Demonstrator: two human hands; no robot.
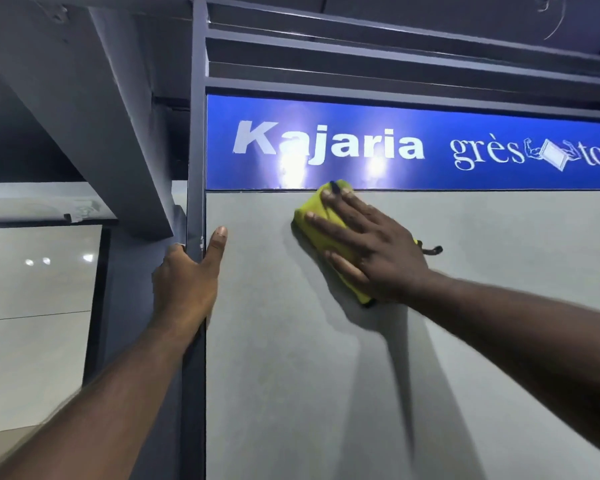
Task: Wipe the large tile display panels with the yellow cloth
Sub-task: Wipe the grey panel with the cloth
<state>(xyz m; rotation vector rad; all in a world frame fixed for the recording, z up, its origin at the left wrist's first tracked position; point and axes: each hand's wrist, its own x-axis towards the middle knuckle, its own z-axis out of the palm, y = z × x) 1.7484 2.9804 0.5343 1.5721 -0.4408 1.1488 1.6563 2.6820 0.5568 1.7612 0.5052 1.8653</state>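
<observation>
- The left forearm (94, 393) lies nearest, rising from the lower left corner towards the display.
- The left hand (187, 275) grips the dark metal post (196, 133) at the panel's left edge. Its fingers are curled round the far side of the post, and its thumb (217, 244) lies straight up against the grey surface.
- The right hand (371, 244) is spread flat with its fingers straight and apart. It presses the yellow cloth (312, 209) against the panel and grasps nothing.
- There is one cloth, folded into a thick pad. It lies under the right palm and fingers, high on the panel, with its top corner touching the lower edge of the blue sign (326, 112).
- A small dark loop (432, 251) sticks out beside the right hand, on the wrist side.
- One large matte grey tile panel (326, 393) fills the middle and right of the view. Both arms throw soft shadows on it.
- There is one sign, running across just above the panel with white lettering. Two bright glares of light sit on it, directly above the cloth.
- A second panel (39, 289), pale and glossy, stands to the left, beyond the post. It shows several small light reflections.
- A grey slanted beam (84, 98) crosses the upper left, and dark horizontal bars run above the sign.
</observation>
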